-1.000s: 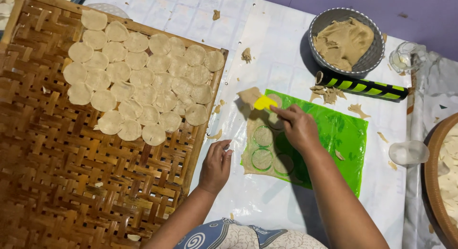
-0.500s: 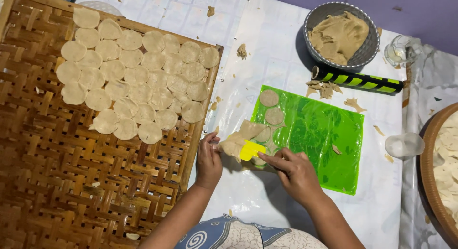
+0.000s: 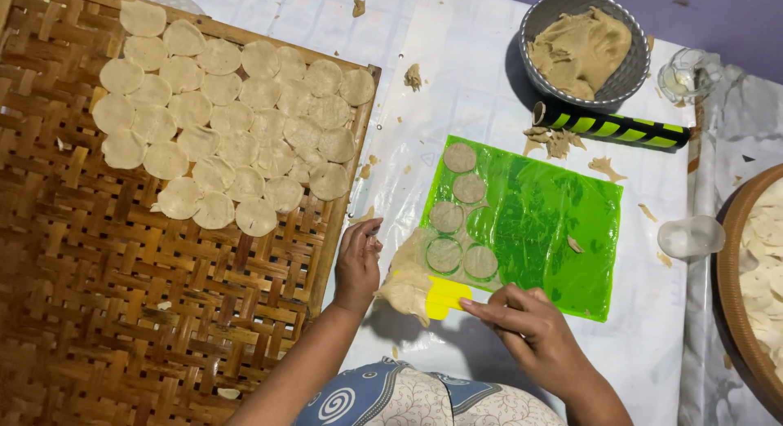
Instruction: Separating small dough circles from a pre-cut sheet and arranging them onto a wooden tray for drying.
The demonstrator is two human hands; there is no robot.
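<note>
Taking the green mat [image 3: 538, 222] as our landmark, we begin with the largest thing, the woven bamboo tray [image 3: 122, 312] well to its left, which carries rows of flat dough rounds [image 3: 220, 140] on its upper part. Both tray and mat lie on a pale plastic sheet [image 3: 457, 75] spread beneath them. Far to the right of the mat we see the curved rim of a round wooden tray [image 3: 730, 303], cut off by the edge of view. Above the mat's upper right corner stands a grey bowl [image 3: 632, 71] holding a lump of dough, and between bowl and mat lies a black rolling pin with green stripes [image 3: 620, 128]. On the mat's left part we count five cut dough discs [image 3: 461, 201]. At the mat's lower left corner our right hand [image 3: 530, 332] grips a yellow scraper [image 3: 444, 295] in pinched fingers, the blade touching a gathered strip of leftover dough [image 3: 408, 283]. Our left hand [image 3: 359, 263] rests just left of that corner with fingers curled loosely; it seems to touch the dough's edge, though we cannot tell whether it grasps anything.
</note>
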